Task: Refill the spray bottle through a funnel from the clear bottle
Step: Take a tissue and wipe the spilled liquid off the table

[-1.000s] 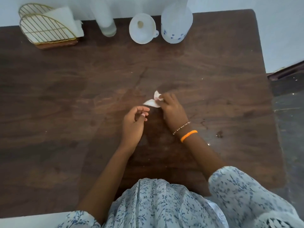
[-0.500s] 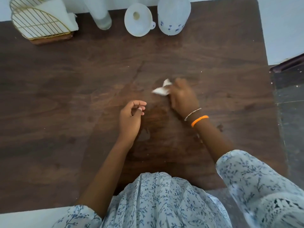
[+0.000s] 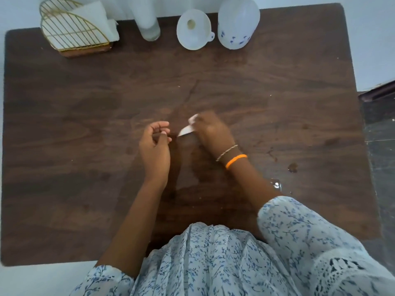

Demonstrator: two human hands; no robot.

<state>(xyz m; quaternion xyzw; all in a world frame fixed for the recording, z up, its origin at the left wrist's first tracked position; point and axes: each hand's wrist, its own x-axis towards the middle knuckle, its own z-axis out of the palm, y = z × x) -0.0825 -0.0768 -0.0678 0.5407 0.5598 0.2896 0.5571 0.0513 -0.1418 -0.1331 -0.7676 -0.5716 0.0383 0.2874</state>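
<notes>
At the table's far edge stand the clear bottle (image 3: 148, 24), a white funnel (image 3: 193, 28) lying mouth up, and the frosted spray bottle (image 3: 238, 26) with small blue flowers; its top is cut off by the frame. My right hand (image 3: 211, 132) presses a crumpled white tissue (image 3: 187, 130) onto the middle of the dark wooden table (image 3: 85, 124). It is blurred. My left hand (image 3: 155, 144) hovers just left of the tissue, fingers loosely curled and holding nothing.
A gold wire napkin holder (image 3: 73, 33) with white napkins sits at the far left corner. Small water drops (image 3: 292, 167) lie on the table near the right edge, beside my right forearm. A dark floor lies beyond the right edge.
My right hand with the tissue slid right and away, then back left toward my left hand. The left hand has barely moved.
</notes>
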